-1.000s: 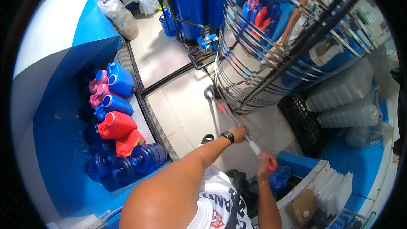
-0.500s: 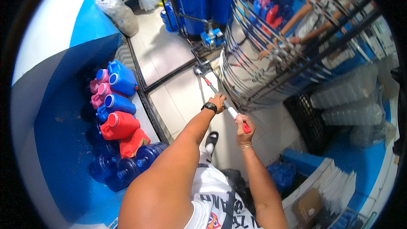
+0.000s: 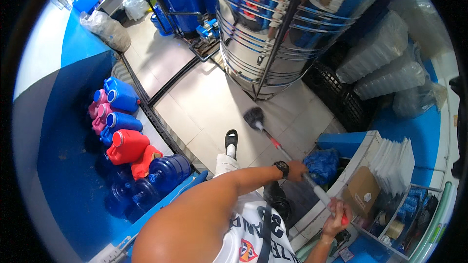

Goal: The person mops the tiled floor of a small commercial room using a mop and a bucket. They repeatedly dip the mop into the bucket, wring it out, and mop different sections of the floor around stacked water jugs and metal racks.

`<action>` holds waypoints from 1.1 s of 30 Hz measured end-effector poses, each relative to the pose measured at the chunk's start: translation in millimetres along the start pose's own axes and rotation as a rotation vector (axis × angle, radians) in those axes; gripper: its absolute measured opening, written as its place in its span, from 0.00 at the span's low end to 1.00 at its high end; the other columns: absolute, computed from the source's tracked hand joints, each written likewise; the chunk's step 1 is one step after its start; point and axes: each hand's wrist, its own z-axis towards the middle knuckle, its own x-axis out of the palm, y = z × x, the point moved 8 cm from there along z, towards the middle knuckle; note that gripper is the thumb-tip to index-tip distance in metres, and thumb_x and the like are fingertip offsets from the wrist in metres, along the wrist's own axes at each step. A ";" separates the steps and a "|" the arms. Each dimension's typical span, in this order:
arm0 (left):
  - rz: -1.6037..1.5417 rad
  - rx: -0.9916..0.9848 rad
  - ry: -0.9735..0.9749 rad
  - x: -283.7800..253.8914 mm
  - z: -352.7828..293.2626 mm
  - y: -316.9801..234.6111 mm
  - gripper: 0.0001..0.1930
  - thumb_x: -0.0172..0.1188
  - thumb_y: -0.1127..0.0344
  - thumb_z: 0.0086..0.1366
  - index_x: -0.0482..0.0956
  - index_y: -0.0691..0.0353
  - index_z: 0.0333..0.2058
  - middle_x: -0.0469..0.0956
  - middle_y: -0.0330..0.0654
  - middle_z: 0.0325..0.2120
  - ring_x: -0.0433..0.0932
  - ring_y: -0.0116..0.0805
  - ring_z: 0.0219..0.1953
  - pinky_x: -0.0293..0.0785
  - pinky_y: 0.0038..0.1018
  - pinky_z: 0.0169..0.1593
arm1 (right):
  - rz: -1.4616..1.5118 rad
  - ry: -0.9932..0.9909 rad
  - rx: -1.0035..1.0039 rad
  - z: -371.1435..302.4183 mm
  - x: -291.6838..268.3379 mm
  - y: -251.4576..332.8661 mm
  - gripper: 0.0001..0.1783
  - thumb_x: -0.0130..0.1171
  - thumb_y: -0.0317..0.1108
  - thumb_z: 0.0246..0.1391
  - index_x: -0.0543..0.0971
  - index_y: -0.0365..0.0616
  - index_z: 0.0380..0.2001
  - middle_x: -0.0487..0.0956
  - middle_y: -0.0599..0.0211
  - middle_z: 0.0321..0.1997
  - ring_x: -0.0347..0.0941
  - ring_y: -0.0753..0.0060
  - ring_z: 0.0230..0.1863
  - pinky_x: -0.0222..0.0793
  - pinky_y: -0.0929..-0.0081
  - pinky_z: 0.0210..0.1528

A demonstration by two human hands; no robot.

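showing at the lower edge, a white shirt (image 3: pixel 243 226) is worn beneath the two bare arms. the red-tipped upper end of a long-handled brush (image 3: pixel 317 190) is gripped by the right hand (image 3: pixel 340 213), its fingers curled round the handle. farther down the same pole, the left hand (image 3: pixel 294 170) is likewise closed about it, and a dark watch (image 3: pixel 281 168) is worn on that wrist. the pole is slanted forward and leftward, and its dark brush head (image 3: pixel 254 117) is held at the pale tiled floor (image 3: pixel 209 117); how firmly it is pressed there cannot be told. just short of the head, to its left, a black slipper (image 3: pixel 231 139) is worn on one foot. to the right of the pole, a crumpled blue bag (image 3: pixel 321 164) is set beside a low wall, past which white sheets (image 3: pixel 392 160) are stacked upright near a brown cardboard piece (image 3: pixel 363 190). on the left, large blue bottles (image 3: pixel 170 170) are grouped below a red jug (image 3: pixel 129 146) and blue and pink ones. beyond the head, a shiny metal tank (image 3: pixel 248 44) is ringed by bars, with a black crate (image 3: pixel 336 87) placed alongside. farthest off, a pale sack (image 3: pixel 108 30) is leaned against the wall.
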 end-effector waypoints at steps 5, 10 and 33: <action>0.069 0.108 0.295 71.2 22.9 -73.1 0.13 0.65 0.63 0.50 0.84 0.59 0.36 0.84 0.51 0.32 0.83 0.54 0.40 0.80 0.46 0.44 | -0.012 -0.019 -0.100 -43.6 -45.6 25.5 0.15 0.51 0.33 0.62 0.69 0.44 0.21 0.70 0.69 0.19 0.69 0.72 0.25 0.73 0.56 0.45; 0.001 0.032 0.300 87.6 31.6 -84.6 0.14 0.67 0.59 0.51 0.85 0.59 0.35 0.84 0.51 0.31 0.84 0.54 0.38 0.80 0.46 0.43 | 0.133 -0.096 -0.108 -39.3 -71.5 13.4 0.14 0.53 0.34 0.62 0.68 0.46 0.22 0.65 0.72 0.18 0.65 0.74 0.23 0.73 0.56 0.43; -0.006 -0.421 -0.507 -304.3 -141.5 238.4 0.09 0.63 0.61 0.58 0.83 0.59 0.27 0.82 0.52 0.27 0.82 0.56 0.34 0.78 0.47 0.42 | 0.318 0.642 -0.129 146.5 367.2 3.8 0.12 0.54 0.29 0.61 0.71 0.43 0.22 0.74 0.65 0.22 0.73 0.67 0.28 0.74 0.49 0.52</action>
